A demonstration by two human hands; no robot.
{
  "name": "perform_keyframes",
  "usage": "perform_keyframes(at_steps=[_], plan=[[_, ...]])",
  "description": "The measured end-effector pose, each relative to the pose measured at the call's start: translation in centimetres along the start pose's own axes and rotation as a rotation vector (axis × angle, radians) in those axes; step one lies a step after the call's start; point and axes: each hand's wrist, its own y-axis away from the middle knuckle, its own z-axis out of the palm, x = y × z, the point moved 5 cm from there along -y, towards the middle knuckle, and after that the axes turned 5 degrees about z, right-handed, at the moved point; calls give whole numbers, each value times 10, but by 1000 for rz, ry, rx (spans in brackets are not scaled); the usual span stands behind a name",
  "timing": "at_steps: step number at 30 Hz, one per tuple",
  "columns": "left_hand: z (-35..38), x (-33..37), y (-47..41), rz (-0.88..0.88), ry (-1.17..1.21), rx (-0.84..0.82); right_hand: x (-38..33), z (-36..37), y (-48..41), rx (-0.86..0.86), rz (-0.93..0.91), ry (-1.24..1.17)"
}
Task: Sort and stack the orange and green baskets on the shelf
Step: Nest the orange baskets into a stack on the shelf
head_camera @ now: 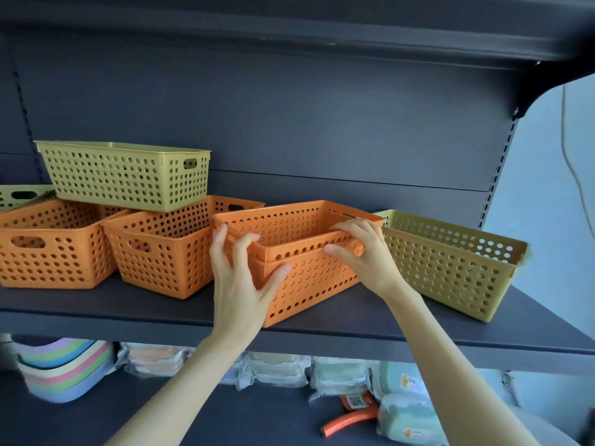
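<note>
Two orange perforated baskets sit nested at the shelf's middle; the upper orange basket rests inside the lower orange basket. My left hand grips their near left corner, thumb on the lower basket's wall. My right hand holds the upper basket's front rim from the right. To the left stand two more orange baskets, with a green basket perched on top of them. Another green basket stands to the right, touching the nested pair. A third green basket peeks in at the far left.
The dark shelf board has a bare strip along its front edge. The shelf above overhangs close overhead. Below lie stacked pastel bowls, wrapped packages and an orange hose piece.
</note>
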Motion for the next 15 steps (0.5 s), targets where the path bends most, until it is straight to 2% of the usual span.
perform_keyframes(at_steps=[3,5,7,12,15], plan=[[-2,16,-6,156,-240,25,2,-4,3,8,16,30],[4,27,-13,253,-391,-56,11,-16,7,88,39,98],[9,31,-21,270,-473,-107,27,-32,10,144,134,177],[12,34,-26,202,-469,-49,66,-56,3,79,380,427],[14,35,-24,210,-425,-15,79,-71,6,61,439,638]])
